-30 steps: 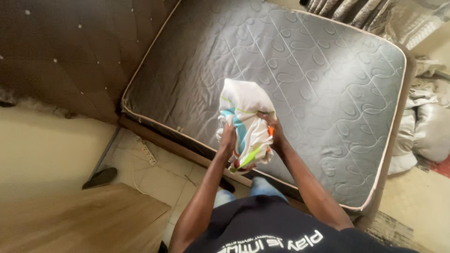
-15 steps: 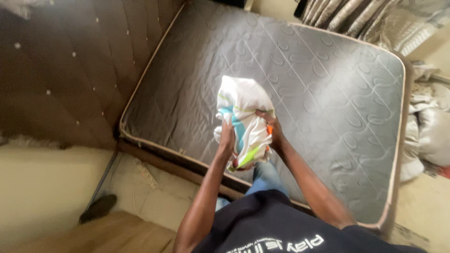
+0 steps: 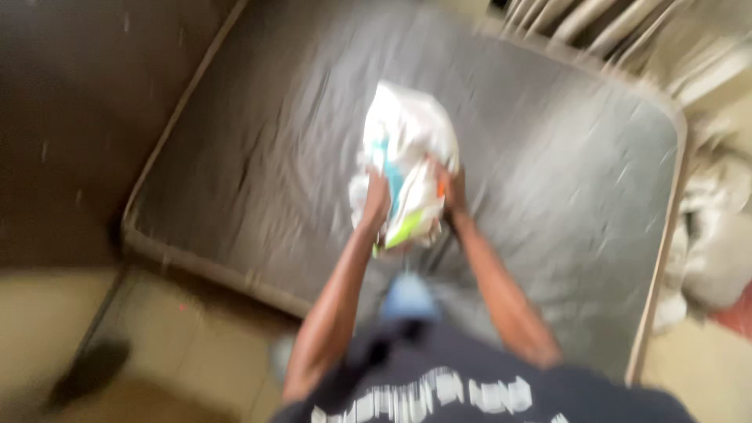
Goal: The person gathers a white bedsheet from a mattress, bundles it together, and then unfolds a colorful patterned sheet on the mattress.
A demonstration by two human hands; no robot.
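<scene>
Above a bare grey quilted mattress (image 3: 548, 188), seen from the wearer's head and heavily blurred, both bare hands hold one bunched white cloth (image 3: 407, 149) with teal, green and orange patches. Left hand (image 3: 376, 202) is closed on the bundle's left side; right hand (image 3: 452, 192) is closed on its right side, so each grip has the cloth pinched between them. Most of the cloth stands up and away from the hands toward the far end of the bed, its long axis running away from the body, with a short end hanging below. Neither hand looks nearer. A dark padded headboard (image 3: 70, 117) lies left, pale bundles (image 3: 717, 235) right.
</scene>
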